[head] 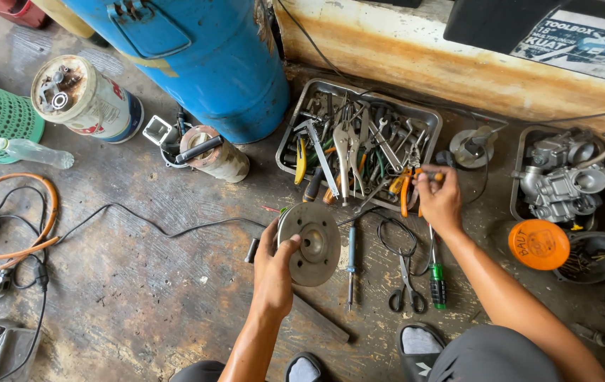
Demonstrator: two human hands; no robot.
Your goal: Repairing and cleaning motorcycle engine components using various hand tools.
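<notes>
Steel disc (314, 242) on floor, near tool tray's (295, 117) front edge, clamped in left hand (274, 272) | right hand (438, 200) pinched on orange-handled tool (426, 173) at tray's front right corner | advice: steady disc, lift tool clear of pliers (345, 145).

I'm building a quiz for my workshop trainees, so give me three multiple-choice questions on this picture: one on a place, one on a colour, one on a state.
1. Where does the right hand reach?
A. the front edge of the metal tool tray
B. the green basket
C. the blue drum

2. What colour is the round lid by the carburettor?
A. white
B. orange
C. black

3. How is the metal disc held?
A. flat on the floor
B. lifted in the left hand
C. inside the tray

Answers: 1 A, its fingers pinch an orange-handled tool there; 2 B, the lid is plainly orange; 3 B, the left hand's fingers grip its rim.
</notes>
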